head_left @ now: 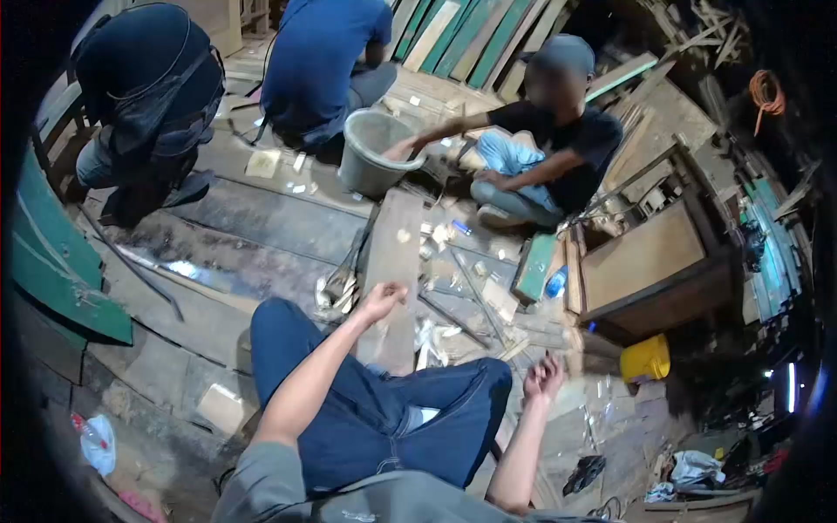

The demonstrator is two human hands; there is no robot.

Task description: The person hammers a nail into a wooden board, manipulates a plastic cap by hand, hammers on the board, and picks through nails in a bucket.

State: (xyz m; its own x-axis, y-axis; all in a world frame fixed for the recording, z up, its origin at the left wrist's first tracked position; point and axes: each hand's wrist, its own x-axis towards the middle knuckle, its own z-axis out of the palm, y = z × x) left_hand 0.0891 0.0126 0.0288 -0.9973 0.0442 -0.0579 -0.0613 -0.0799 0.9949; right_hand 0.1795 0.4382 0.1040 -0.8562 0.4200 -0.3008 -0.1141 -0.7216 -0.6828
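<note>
i have the left hand [384, 302] over the board [392, 253], which runs far from between the 2 knees [493, 379]; the fingers curl inward, and from my remote post i cannot tell if they pinch anything. the right hand [543, 378] is right of the knees, fingers half curled, its hold equally unclear. far, 1 person [565, 139] reaches into the bucket [362, 170].

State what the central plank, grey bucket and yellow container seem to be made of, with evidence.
Central plank: wood, apparently unpainted; dull brown face. Grey bucket: probably matt plastic; smooth, dull wall. Yellow container: likely smooth plastic; uniformly bright colour, though painted metal is possible.
</note>
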